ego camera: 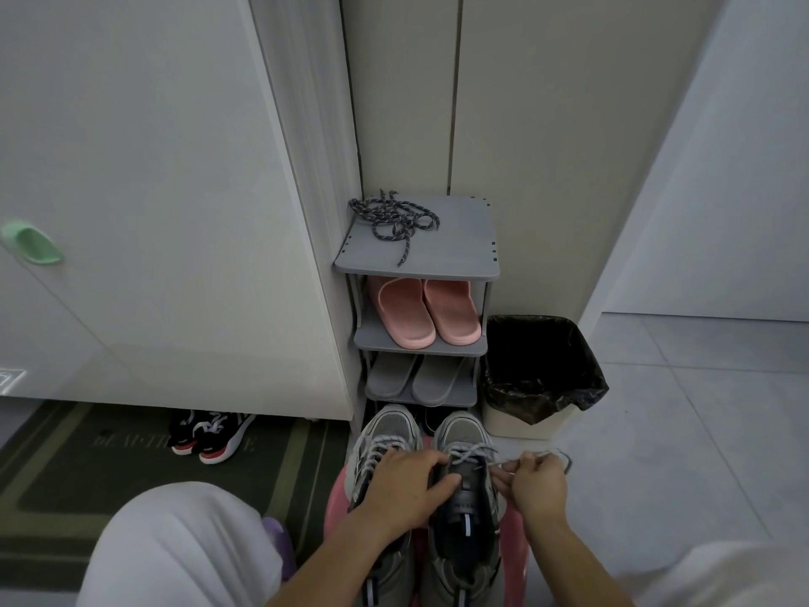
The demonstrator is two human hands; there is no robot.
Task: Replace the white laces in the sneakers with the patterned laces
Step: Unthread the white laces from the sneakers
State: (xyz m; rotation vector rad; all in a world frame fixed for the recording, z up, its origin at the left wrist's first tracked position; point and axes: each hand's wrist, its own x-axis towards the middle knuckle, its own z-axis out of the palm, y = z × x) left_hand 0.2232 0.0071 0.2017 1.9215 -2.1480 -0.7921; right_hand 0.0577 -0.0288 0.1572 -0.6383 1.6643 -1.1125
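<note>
Both hands at right sneaker: left hand grips its tongue, right hand pinches loose end of white lace, drawn sideways. Left sneaker beside it, laced in white. Judgement: unlacing barely begun, all threading left. Farther off, patterned laces lie tangled on shoe rack top, unused.

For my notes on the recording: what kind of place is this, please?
Probably a home entryway: a grey shoe rack with pink slippers, a doormat and a lined bin beside it.
</note>
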